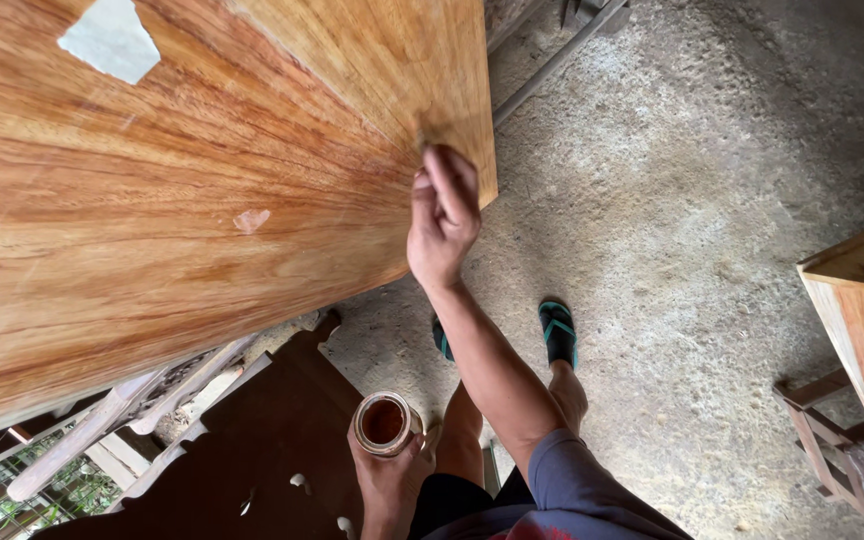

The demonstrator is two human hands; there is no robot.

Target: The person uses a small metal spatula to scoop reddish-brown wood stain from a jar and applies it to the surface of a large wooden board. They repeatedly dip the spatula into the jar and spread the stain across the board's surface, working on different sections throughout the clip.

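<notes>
Your left hand grips one open can of reddish-brown liquid, low by your knees. Your right hand is closed against the corner of the single wooden panel; what those fingers pinch is hidden.

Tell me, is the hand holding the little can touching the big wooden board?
Apart. The head view shows the left hand gripping the can low down, with plain space below the wooden board.

One head-worn camera looks steeply down from above the person's shoulders, close to a wood panel filling the upper left, with the concrete floor and both feet below. No second view.
</notes>
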